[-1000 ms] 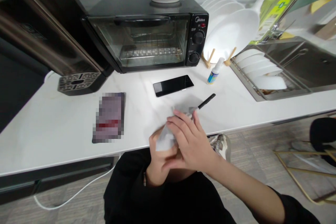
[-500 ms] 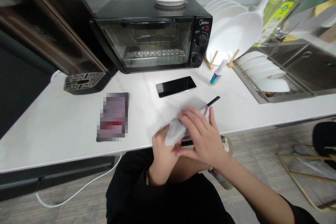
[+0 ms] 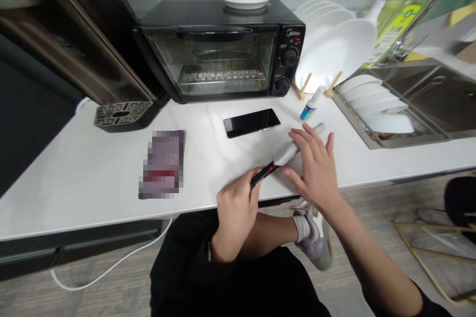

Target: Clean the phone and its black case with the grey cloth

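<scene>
My left hand (image 3: 238, 203) grips one end of a thin black slab (image 3: 262, 175), seen nearly edge-on, with a small red mark on its side; it looks like a phone. A light grey cloth (image 3: 285, 153) covers the slab's other end. Over that cloth lies my right hand (image 3: 316, 166), its fingers pressing it from above and the thumb below. Both hands are above the front edge of the counter. Behind them a black phone (image 3: 252, 123) lies flat, and a small spray bottle (image 3: 311, 105) stands to its right.
On the white counter (image 3: 92, 173), a blurred-out flat dark item (image 3: 161, 164) lies to the left. A toaster oven (image 3: 223, 54) stands at the back, beside a drink machine (image 3: 122, 116). White plates (image 3: 330, 54) and a sink (image 3: 424, 79) are to the right.
My right hand and the cloth have moved right along the slab, baring its end near my left hand. The cloth now covers the far end, which showed black before.
</scene>
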The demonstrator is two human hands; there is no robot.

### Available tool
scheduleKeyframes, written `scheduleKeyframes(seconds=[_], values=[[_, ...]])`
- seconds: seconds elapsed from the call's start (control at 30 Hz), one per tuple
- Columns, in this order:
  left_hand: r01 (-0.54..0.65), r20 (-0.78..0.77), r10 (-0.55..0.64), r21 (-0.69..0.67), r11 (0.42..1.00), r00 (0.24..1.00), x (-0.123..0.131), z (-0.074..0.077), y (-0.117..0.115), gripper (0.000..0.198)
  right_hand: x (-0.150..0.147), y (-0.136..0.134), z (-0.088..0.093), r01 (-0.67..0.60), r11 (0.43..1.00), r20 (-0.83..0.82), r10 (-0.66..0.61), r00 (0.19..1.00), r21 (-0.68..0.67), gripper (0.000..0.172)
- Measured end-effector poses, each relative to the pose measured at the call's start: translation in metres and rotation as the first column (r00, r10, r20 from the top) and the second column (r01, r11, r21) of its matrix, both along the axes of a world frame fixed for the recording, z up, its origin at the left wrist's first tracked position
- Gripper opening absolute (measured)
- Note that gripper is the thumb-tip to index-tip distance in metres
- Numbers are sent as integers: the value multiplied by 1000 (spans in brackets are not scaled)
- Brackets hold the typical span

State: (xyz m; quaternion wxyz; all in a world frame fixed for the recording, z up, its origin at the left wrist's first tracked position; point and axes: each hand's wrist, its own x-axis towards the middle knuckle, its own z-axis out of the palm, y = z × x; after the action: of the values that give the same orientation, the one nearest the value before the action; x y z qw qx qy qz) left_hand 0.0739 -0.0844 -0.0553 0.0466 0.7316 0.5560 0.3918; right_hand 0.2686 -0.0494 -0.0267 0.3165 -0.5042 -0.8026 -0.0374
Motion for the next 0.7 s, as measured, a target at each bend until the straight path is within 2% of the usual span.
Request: scheduleKeyframes(seconds=[0.07,0.13,0.23,0.3,0.4,0.47,0.53,0.6,0.67,0.7], values=[[9,15,-9,-1,1000,1000,0,-1,0,21,-1,-1,1,13,1000,-25,-13,1000,-6,71],[11,12,-11,-6,1000,1000,-2,-5,0,19,-15,-13,2,-120,993,4,120,993,-19,76],[17,10,-17,-10,1000,1000,-5,-12,-1,21,-30,-28,3,-315,948,96,317,944,-37,78],[3,5,-3,-8,1000,1000,-4,-10,-2,19,-23,-20,4,-281,959,111,283,953,-36,76],[-4,7,4,-3,1000,1000,-1,-2,-1,19,-1,4,5,-48,999,52,48,998,-8,72],[-6,5,6,0,1000,1000,1,3,0,20,2,8,5,19,1000,20,-18,1000,-19,74],[-18,-33,18,8,1000,999,0,3,1,20,-9,-3,4,-60,997,33,62,998,-44,84],[-19,-84,21,23,1000,996,-2,0,1,22,-24,-20,2,-203,977,90,208,974,-64,93],[-4,-115,7,32,999,993,-3,-2,1,24,-30,-27,1,-285,955,144,294,945,-80,92],[-9,-114,13,34,999,993,-3,-2,1,23,-28,-24,1,-279,957,146,288,946,-80,90]])
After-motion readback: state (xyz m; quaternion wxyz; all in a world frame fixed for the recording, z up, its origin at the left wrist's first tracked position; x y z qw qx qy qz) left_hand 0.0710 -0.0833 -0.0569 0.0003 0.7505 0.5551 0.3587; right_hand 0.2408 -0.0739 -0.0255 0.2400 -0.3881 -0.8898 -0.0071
